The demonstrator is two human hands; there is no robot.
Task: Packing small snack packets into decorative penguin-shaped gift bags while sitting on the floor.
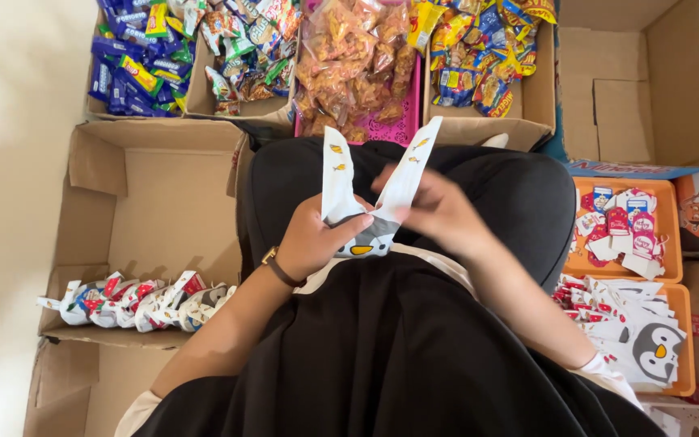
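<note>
A white paper penguin bag (370, 235) with two long upright flaps rests on my lap. My left hand (315, 239) grips its left side, thumb across the front above the orange beak. My right hand (434, 212) pinches the right flap (410, 166) near its base. Both flaps fan apart, pointing toward the snack boxes.
A cardboard box (155, 178) at left holds a row of finished filled bags (135, 301). Boxes of wrapped sweets (143, 53) and a pink basket (394, 125) of orange snack packs sit ahead. Orange trays (665, 194) at right hold flat penguin cut-outs (641, 332).
</note>
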